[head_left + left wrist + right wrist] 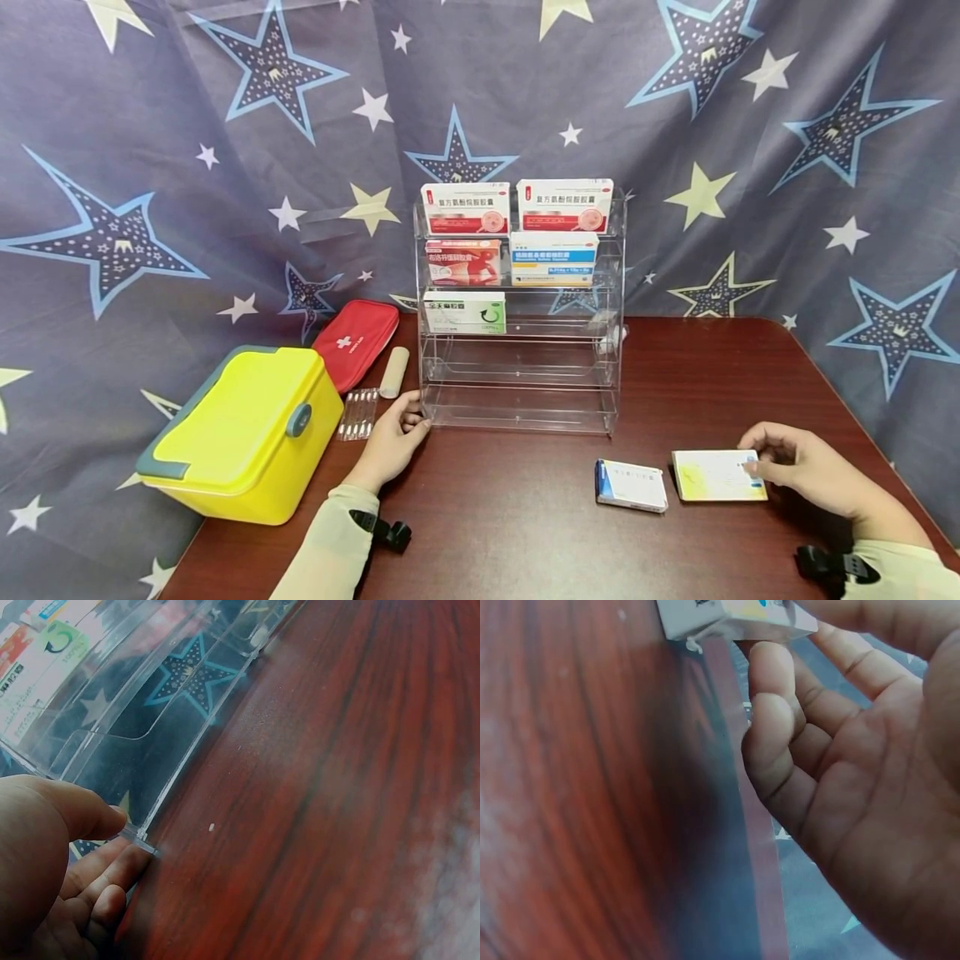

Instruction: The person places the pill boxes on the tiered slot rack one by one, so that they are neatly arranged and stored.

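Note:
A clear acrylic display rack (517,417) stands upright on the table. Its upper tiers carry several medicine boxes: two red-and-white boxes (565,206), a red box (463,263), a blue, white and orange box (553,260) and a green-and-white box (465,313). My left hand (393,442) pinches the rack's lower left edge, thumb on one side and fingers on the other, as the left wrist view shows. At the right, my right hand (813,471) grips the right end of a yellow-and-white medicine box (716,477). Left of that box lies a blue-and-white medicine box (632,485).
A yellow case (247,417) with grey trim stands at the left. Behind it lies a red first-aid pouch (356,342), and beside that a beige bandage roll (394,372) and a strip of ampoules (358,414). A star-patterned curtain (487,83) hangs behind the table (510,533).

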Demonstrator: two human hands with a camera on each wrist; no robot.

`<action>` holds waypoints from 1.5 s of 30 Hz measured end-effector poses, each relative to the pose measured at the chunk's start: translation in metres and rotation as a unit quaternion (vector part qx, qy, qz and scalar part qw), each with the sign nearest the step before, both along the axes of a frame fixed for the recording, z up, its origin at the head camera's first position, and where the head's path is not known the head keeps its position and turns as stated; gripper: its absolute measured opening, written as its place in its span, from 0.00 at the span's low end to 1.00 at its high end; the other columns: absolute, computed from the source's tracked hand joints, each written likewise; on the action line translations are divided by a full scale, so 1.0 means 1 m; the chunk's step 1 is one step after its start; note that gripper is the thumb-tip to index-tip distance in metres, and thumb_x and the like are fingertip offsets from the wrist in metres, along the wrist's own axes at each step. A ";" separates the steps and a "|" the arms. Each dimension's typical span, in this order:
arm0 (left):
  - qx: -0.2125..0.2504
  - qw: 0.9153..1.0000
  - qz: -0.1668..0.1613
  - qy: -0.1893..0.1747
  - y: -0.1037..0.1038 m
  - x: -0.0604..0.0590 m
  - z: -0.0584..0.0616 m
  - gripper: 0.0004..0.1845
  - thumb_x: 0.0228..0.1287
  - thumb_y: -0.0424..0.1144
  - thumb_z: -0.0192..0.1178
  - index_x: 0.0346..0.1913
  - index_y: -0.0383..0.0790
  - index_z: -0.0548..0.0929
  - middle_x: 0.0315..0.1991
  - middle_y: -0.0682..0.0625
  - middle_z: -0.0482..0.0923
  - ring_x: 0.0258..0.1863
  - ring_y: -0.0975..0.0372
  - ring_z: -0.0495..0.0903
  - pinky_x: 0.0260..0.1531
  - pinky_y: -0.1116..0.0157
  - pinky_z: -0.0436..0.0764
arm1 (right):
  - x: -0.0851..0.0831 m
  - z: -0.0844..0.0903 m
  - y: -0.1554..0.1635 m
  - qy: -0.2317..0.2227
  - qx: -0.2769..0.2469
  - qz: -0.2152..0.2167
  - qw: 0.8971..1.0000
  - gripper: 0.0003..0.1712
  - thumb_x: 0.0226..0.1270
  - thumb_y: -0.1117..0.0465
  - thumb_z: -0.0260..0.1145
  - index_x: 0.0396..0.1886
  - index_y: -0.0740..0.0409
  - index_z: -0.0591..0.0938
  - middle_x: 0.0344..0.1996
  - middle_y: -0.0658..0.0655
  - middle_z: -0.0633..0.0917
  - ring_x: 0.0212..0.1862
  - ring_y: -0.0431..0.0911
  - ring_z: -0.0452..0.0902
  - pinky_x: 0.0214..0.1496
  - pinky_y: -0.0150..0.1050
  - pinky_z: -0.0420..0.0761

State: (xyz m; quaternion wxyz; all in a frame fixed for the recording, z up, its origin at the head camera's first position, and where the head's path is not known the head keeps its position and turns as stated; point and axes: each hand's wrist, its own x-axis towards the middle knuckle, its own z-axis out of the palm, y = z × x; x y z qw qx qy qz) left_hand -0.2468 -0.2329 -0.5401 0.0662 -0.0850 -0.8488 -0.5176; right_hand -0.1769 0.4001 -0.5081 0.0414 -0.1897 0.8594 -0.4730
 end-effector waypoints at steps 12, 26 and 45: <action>0.003 1.000 -0.004 0.005 0.000 0.000 0.000 0.24 0.69 0.29 0.68 0.66 0.37 0.77 0.47 0.43 0.82 0.44 0.57 0.81 0.45 0.67 0.79 | 0.001 0.003 0.002 0.019 0.015 -0.030 0.999 0.10 0.71 0.68 0.71 0.47 0.55 0.82 0.24 0.55 0.83 0.24 0.50 0.78 0.24 0.41 0.78; 0.005 1.000 0.006 0.007 0.002 0.000 -0.001 0.24 0.69 0.27 0.66 0.66 0.34 0.77 0.47 0.41 0.82 0.44 0.54 0.81 0.43 0.68 0.78 | 0.001 0.005 0.002 0.054 0.038 -0.083 0.994 0.09 0.68 0.66 0.75 0.44 0.55 0.85 0.31 0.54 0.86 0.31 0.44 0.80 0.32 0.34 0.78; -0.004 1.000 0.002 0.001 0.000 0.001 -0.002 0.25 0.68 0.29 0.68 0.67 0.37 0.78 0.47 0.43 0.82 0.44 0.57 0.82 0.45 0.67 0.79 | 0.000 0.012 -0.005 0.096 -0.018 -0.164 0.982 0.09 0.67 0.70 0.74 0.45 0.62 0.86 0.32 0.54 0.89 0.30 0.41 0.83 0.32 0.31 0.78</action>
